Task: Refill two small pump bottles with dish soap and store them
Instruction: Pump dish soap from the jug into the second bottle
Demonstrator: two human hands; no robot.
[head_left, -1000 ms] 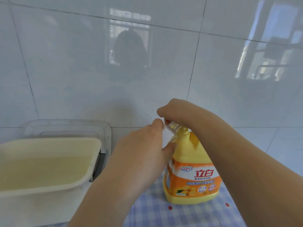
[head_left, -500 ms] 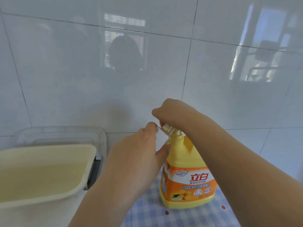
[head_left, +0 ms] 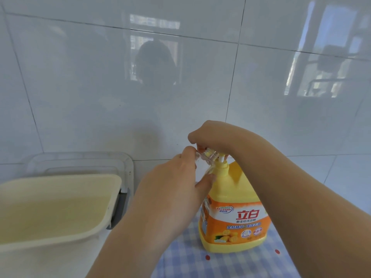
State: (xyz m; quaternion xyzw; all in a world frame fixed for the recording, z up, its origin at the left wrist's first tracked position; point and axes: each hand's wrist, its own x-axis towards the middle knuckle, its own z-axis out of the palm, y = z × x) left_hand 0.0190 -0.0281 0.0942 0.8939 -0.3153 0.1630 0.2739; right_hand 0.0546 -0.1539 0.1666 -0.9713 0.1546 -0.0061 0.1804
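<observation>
small clear bottle [head_left: 202, 158] sits tilted in the left hand [head_left: 176, 189], grip clamped round it, mouth up at the pump [head_left: 220, 159] of the dish soap jug [head_left: 234, 207]; right hand [head_left: 208, 135] grip curls over that pump.

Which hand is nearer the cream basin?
Left. The left hand, holding a small bottle, is right of the basin; the right hand is farther right, on the soap jug's pump.

The small clear plastic bottle [head_left: 208, 159] is mostly hidden behind the left hand [head_left: 172, 191], only its neck showing by the fingers [head_left: 187, 155]; the right hand [head_left: 212, 135] covers the pump head of the big yellow plastic soap jug [head_left: 234, 189]
</observation>
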